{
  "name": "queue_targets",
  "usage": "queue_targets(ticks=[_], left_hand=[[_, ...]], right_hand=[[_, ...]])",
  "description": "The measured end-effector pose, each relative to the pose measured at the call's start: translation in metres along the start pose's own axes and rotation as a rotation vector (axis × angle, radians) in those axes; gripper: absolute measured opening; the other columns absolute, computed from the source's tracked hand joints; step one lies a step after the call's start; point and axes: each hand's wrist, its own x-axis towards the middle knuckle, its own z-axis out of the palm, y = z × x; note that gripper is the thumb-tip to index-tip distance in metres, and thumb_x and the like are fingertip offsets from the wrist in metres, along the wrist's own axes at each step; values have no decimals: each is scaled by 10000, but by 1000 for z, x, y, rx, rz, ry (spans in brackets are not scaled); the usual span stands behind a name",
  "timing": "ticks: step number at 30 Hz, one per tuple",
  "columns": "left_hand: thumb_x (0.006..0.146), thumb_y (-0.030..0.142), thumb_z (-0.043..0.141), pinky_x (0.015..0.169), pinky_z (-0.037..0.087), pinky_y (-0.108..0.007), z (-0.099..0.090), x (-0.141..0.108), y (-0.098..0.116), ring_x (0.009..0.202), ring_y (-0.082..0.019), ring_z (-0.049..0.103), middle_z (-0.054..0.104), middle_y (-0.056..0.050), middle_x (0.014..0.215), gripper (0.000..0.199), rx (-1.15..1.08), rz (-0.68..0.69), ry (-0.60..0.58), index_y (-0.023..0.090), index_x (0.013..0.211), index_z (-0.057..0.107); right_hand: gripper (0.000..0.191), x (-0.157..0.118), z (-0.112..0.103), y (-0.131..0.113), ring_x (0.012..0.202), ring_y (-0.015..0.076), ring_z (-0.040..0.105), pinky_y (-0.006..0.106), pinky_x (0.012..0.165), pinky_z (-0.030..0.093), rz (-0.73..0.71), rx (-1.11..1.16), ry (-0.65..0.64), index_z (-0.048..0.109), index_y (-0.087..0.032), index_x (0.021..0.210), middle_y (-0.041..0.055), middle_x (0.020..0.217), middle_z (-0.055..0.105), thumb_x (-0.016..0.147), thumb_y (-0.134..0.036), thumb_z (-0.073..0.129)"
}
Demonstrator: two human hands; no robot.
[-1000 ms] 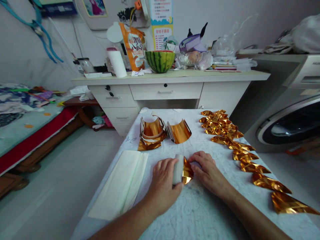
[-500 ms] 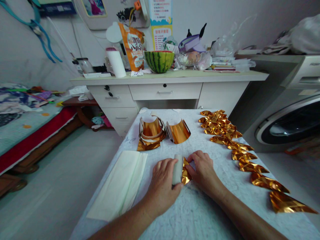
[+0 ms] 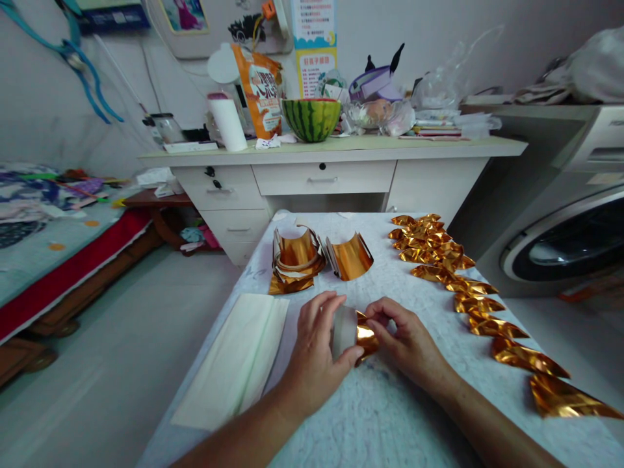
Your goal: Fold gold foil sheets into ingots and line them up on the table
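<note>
Pale cloth (image 3: 375, 422) lies beneath the white roll (image 3: 344, 330), its length pointing toward the desk (image 3: 292, 156). Left hand (image 3: 314, 357) grasps it; right hand (image 3: 409, 338) pinches gold foil (image 3: 364, 337).

On the table (image 3: 390, 416), folded sheets (image 3: 234, 357) are lying along the left edge, two curved stacks, left (image 3: 295, 257) and right (image 3: 350, 257), are sitting side by side toward the far edge, and twisted pieces (image 3: 482, 302) are lining the right edge.

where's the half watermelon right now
In the head view, the half watermelon sits on the white desk at the back, just right of the orange pouch.
</note>
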Motion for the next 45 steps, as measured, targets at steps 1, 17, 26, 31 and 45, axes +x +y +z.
queue_targets(ticks=[1, 17, 26, 31, 45], left_hand=[[766, 152, 684, 1104, 321, -490, -3, 2, 1, 1301, -278, 367, 405, -87, 1377, 661, -5, 14, 15, 268, 1350, 398], [934, 286, 536, 729, 443, -247, -17, 14, 0, 796, -153, 585, 631, -11, 826, 175, -335, -120, 107, 191, 883, 674], [901, 384, 573, 678, 461, -227, -8, 15, -11, 756, -146, 586, 666, -5, 838, 213, -612, -408, 201, 180, 946, 616], [886, 375, 584, 655, 453, -223, -8, 12, -7, 732, -144, 570, 651, -2, 810, 206, -661, -418, 141, 178, 937, 610], [800, 207, 606, 635, 454, -233, -6, 13, -7, 685, -128, 561, 596, 5, 743, 116, -587, -372, -222, 160, 902, 635]], right_hand=[[84, 0, -1, -1, 754, 144, 566, 268, 689, 450, -30, 2, -6, 604, -211, 888, 3, 828, 596, 892, -178, 527], [306, -4, -11, -9, 814, 175, 598, 302, 735, 472, 234, 407, -116, 662, -208, 1082, 41, 882, 664, 928, -405, 487], [276, -5, -12, -8, 876, 155, 603, 283, 793, 451, 289, 655, -404, 660, -211, 1057, 29, 966, 671, 829, -365, 683], [276, -7, -8, -3, 753, 122, 548, 243, 699, 428, 297, 620, -349, 626, -176, 904, 4, 844, 620, 829, -434, 690], [221, -8, -13, 0, 640, 111, 494, 223, 549, 359, 274, 315, -242, 581, -190, 934, -12, 761, 583, 903, -409, 573]])
